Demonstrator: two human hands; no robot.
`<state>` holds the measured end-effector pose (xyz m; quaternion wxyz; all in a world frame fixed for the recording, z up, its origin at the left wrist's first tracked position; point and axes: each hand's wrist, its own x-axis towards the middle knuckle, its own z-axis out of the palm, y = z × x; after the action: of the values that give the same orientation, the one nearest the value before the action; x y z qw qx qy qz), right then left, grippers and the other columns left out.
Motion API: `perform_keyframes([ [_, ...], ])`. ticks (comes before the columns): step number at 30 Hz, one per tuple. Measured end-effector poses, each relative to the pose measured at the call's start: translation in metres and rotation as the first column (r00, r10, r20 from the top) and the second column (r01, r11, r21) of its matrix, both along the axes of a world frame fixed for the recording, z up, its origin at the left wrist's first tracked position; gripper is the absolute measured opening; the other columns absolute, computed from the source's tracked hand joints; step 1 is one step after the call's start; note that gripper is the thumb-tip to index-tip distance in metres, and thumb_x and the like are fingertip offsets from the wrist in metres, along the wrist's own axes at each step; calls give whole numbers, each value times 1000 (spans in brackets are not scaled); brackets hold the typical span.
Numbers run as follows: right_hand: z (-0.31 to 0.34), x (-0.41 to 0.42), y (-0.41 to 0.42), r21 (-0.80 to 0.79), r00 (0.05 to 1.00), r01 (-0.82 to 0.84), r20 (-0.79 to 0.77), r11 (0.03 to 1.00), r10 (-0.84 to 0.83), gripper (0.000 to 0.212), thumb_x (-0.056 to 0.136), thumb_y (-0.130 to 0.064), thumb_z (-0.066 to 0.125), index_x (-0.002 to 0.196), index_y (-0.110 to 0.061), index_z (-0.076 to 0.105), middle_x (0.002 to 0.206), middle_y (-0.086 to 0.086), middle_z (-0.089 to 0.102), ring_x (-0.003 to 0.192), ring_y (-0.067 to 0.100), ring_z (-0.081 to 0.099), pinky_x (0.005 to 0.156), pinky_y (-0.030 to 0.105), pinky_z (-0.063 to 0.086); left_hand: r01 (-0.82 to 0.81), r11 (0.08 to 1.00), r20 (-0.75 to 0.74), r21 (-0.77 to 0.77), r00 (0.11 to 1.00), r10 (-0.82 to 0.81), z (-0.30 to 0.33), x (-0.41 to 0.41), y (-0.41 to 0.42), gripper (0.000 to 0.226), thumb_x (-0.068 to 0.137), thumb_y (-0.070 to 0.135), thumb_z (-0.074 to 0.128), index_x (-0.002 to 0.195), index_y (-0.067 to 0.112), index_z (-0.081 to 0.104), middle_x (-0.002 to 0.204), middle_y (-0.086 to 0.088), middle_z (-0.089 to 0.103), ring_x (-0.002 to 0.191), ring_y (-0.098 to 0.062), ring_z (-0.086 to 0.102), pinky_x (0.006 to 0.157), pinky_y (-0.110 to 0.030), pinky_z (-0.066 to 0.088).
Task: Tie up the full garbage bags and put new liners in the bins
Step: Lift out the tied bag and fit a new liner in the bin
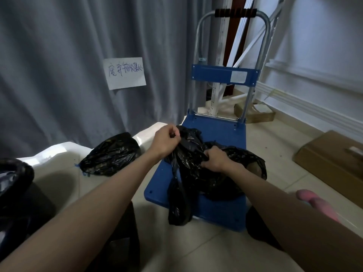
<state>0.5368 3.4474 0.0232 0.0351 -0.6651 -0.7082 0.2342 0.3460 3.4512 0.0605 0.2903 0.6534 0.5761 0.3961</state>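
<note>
A black garbage bag [198, 173] lies on the deck of a blue hand cart [220, 132] in the middle of the view. My left hand [167, 142] pinches a raised piece of its plastic near the far left top. My right hand [215, 159] grips bunched plastic at the bag's middle. A loose flap of the bag hangs over the cart's near edge. A second black garbage bag [112, 154], with a blue tie at its left end, lies on the floor to the left. A bin with a black liner [15, 173] shows at the far left edge.
Grey curtains [68, 55] with a paper sign [125, 72] hang behind. White sheeting [53, 152] lies under the left bag. Cardboard boxes [332, 163] sit on the tiled floor at right. White shelf rails lean behind the cart handle. A pink object [314, 203] is at lower right.
</note>
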Motion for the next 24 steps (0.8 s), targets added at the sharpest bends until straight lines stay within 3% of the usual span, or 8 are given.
perform_keyframes([
  [3, 23, -19, -5, 16, 948, 117, -299, 993, -107, 15, 96, -20, 52, 108, -11, 55, 116, 14, 59, 109, 31, 58, 89, 31, 44, -23, 1000, 51, 10, 998, 22, 17, -29, -19, 15, 85, 8, 67, 97, 16, 62, 84, 4, 59, 68, -10, 55, 57, -12, 44],
  [7, 58, -67, -24, -26, 778, 153, -613, 988, -137, 18, 97, -12, 41, 82, -22, 43, 74, 6, 58, 52, 17, 57, 52, 25, 45, 98, 986, 27, -132, 995, -95, 26, -76, -56, 66, 70, 40, 86, 127, 33, 54, 110, 7, 63, 97, -9, 64, 86, -26, 53],
  [10, 82, -113, -43, -57, 603, 90, -791, 994, -100, 14, 100, -10, 39, 89, -14, 48, 66, 7, 51, 45, 12, 49, 42, 22, 38, 167, 945, -25, -282, 983, -181, 32, -112, -82, 92, 55, 44, 94, 135, 34, 49, 123, 10, 64, 112, -8, 61, 99, -31, 49],
  [12, 94, -146, -54, -91, 460, 46, -882, 995, -102, 10, 101, -11, 39, 101, -13, 48, 75, 7, 55, 52, 13, 53, 43, 24, 42, 133, 939, -104, -317, 979, -174, 36, -135, -98, 80, 54, 36, 95, 125, 29, 59, 114, 10, 69, 106, -8, 64, 96, -30, 52],
  [15, 108, -187, -71, -127, 262, -8, -958, 992, -120, 14, 102, -13, 38, 111, -13, 49, 90, 9, 60, 60, 18, 57, 42, 23, 44, -27, 958, -194, -287, 981, -31, 51, -167, -123, 27, 69, 17, 88, 87, 20, 68, 79, 7, 70, 70, -3, 65, 67, -15, 53],
  [17, 116, -207, -83, -137, 206, -77, -971, 987, -119, 19, 101, -22, 43, 116, -11, 49, 92, 11, 62, 58, 15, 57, 46, 25, 45, -188, 964, -276, -188, 952, 132, 62, -191, -134, 13, 77, 13, 80, 78, 14, 67, 74, -3, 67, 67, -13, 63, 62, -23, 51],
  [21, 120, -230, -98, 56, 569, -195, -807, 979, 159, 39, 87, -45, 63, 117, -21, 58, 105, -1, 68, 85, 8, 66, 70, 24, 50, -356, 931, -216, -84, 918, 332, 80, -238, -152, 7, 83, 10, 71, 77, 6, 69, 81, -11, 67, 76, -21, 63, 73, -32, 50],
  [24, 111, -241, -104, 100, 673, -371, -656, 923, 342, 40, 83, -37, 70, 121, -26, 62, 110, -5, 70, 100, 8, 65, 89, 26, 52, -325, 946, -157, -6, 934, 320, 92, -258, -164, 13, 84, -3, 62, 93, -3, 72, 82, -9, 65, 77, -15, 58, 69, -29, 48],
])
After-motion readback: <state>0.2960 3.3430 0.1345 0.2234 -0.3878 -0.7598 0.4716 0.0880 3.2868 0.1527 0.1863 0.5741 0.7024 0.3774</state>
